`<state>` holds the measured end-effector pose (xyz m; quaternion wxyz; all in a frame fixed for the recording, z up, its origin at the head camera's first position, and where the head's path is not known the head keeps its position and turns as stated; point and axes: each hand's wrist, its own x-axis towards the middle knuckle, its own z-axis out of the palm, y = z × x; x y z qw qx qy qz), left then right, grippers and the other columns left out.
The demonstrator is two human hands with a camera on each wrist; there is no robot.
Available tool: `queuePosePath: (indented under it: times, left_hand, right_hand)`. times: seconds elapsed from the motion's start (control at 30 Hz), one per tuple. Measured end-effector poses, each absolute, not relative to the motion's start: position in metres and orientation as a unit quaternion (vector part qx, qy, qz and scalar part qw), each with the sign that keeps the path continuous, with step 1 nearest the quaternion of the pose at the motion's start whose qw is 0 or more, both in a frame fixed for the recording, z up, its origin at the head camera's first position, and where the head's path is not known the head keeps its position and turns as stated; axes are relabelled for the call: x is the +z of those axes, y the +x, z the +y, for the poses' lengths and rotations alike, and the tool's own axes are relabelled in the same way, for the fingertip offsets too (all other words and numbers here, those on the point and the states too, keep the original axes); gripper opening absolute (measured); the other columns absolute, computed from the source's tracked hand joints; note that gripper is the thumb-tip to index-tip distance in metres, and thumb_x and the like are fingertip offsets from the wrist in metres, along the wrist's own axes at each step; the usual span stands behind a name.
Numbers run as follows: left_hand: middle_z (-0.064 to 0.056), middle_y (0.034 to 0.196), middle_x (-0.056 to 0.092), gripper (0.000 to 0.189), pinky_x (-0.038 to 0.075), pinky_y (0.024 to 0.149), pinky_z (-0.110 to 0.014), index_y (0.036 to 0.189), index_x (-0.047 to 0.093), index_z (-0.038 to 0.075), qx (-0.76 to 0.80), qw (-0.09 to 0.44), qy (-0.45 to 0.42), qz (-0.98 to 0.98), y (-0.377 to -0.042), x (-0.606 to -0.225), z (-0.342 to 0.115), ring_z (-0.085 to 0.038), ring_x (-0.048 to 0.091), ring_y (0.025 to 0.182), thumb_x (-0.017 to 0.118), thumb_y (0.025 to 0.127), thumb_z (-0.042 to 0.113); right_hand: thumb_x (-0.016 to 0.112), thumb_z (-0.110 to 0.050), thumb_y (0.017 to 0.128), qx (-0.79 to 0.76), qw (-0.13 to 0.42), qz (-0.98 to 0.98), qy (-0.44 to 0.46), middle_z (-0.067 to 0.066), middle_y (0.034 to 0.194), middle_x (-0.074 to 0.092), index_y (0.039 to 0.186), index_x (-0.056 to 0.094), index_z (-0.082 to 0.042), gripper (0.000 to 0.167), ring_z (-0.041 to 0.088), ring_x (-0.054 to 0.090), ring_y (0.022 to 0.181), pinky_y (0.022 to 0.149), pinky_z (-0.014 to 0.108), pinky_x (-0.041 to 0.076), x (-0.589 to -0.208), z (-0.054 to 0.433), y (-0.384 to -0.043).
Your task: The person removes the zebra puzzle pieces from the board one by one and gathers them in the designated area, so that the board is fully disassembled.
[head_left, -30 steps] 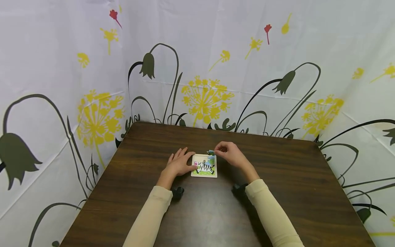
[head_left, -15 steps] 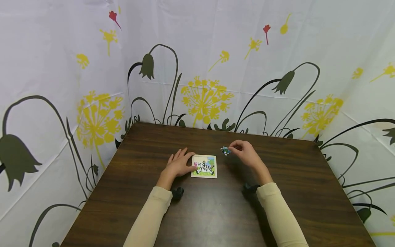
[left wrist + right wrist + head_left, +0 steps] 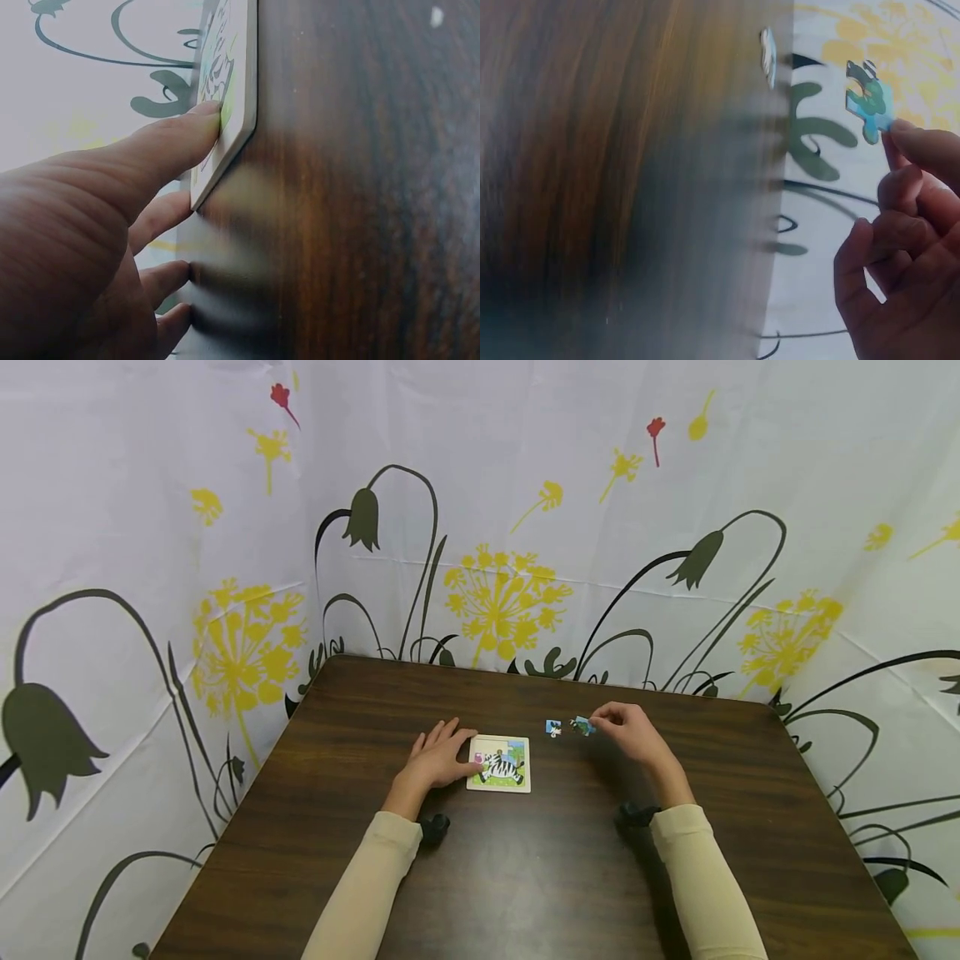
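Observation:
A small zebra jigsaw puzzle (image 3: 501,770) lies flat in a pale frame on the brown table. Its upper left part is plain and pale. My left hand (image 3: 435,762) rests beside it on the left, fingers spread and nearly straight. In the left wrist view, the thumb (image 3: 180,135) presses on the puzzle's face while the index finger touches its edge. Right of the puzzle, my right hand (image 3: 632,733) pinches a blue and green jigsaw piece (image 3: 868,100) between thumb and index finger, above the table. Another jigsaw piece (image 3: 553,727) lies just left of the held one.
The dark wood table (image 3: 495,877) reaches back to a white curtain (image 3: 480,460) printed with flowers. Dark wrist-worn devices show at both cuffs, the left one (image 3: 434,830) and the right one (image 3: 637,815), close to the tabletop.
My right hand has moved right, carrying the held jigsaw piece away from the puzzle's far right corner. The piece lying on the table now shows clearly. My left hand has stayed in place.

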<state>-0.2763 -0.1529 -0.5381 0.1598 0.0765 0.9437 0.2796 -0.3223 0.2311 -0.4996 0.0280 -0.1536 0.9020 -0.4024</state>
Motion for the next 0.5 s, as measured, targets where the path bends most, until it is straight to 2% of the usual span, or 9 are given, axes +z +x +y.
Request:
queuePosePath:
  times: [0.1,0.23,0.37,0.5]
  left_hand:
    - [-0.01,0.183,0.012,0.081,-0.002,0.135,-0.065,0.167,0.043,0.025,0.279,0.159,0.077,0.944,-0.277,-0.539,-0.153,-0.036,0.003,0.17,0.076,0.098,0.051]
    - [-0.009,0.183,0.012,0.081,-0.002,0.135,-0.065,0.167,0.042,0.026,0.279,0.159,0.077,0.944,-0.277,-0.54,-0.154,-0.035,0.002,0.17,0.076,0.098,0.052]
    - [-0.008,0.183,0.013,0.08,-0.001,0.135,-0.065,0.167,0.042,0.027,0.279,0.161,0.076,0.944,-0.276,-0.538,-0.153,-0.035,0.003,0.17,0.075,0.098,0.053]
    - [-0.008,0.183,0.013,0.08,-0.001,0.135,-0.065,0.167,0.042,0.028,0.277,0.16,0.076,0.944,-0.275,-0.537,-0.153,-0.035,0.003,0.17,0.075,0.098,0.053]
  right_hand:
    - [0.066,-0.019,0.109,-0.382,0.054,0.909,-0.155,0.014,0.104,0.074,0.113,0.078,-0.002,0.022,0.019,0.058,0.087,0.078,0.033,0.049,-0.501,0.238,-0.328]
    - [0.064,-0.02,0.11,-0.362,0.102,0.913,-0.156,0.017,0.116,0.077,0.114,0.079,0.0,0.026,0.026,0.067,0.105,0.095,0.046,0.056,-0.501,0.243,-0.339]
    - [0.06,-0.019,0.111,-0.354,0.142,0.911,-0.155,0.02,0.121,0.076,0.115,0.079,0.003,0.029,0.035,0.068,0.118,0.107,0.058,0.054,-0.499,0.245,-0.352]
    - [0.058,-0.017,0.112,-0.344,0.167,0.912,-0.15,0.021,0.124,0.076,0.117,0.079,0.004,0.03,0.04,0.065,0.126,0.113,0.06,0.05,-0.499,0.242,-0.365]
